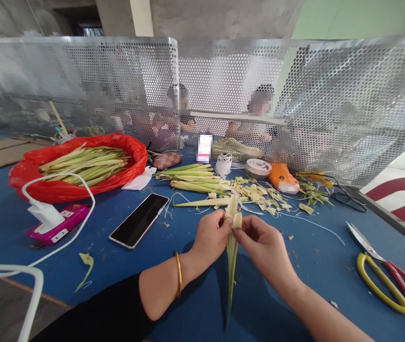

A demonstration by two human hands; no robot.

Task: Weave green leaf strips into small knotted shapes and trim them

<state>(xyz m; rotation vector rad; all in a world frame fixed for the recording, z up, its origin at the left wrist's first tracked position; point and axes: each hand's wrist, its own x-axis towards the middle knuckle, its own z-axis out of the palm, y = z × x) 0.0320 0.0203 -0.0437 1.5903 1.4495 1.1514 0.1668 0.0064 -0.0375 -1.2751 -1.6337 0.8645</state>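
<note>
Between my two hands is a pale green leaf strip (pixel 231 259), its broad cut end up and its thin tip hanging down toward me. My left hand (pixel 210 235), with a gold bangle at the wrist, pinches the strip near its top. My right hand (pixel 263 240) pinches a folded flap at the same end, thumb and fingertips closed on it. Just beyond my hands lie a pile of similar green leaf strips (pixel 195 179) and many short trimmed pieces (pixel 255 192). White string (pixel 309 221) trails over the blue table among them.
A red plastic bag (pixel 20 173) full of leaf strips stands left. Nearer are a purple power strip (pixel 60 230) with a white cable and a black phone (pixel 140 221). Scissors (pixel 384 270) lie right. String roll (pixel 224 165), tape roll (pixel 257 168) and perforated metal partition (pixel 231 71) stand behind; people sit beyond.
</note>
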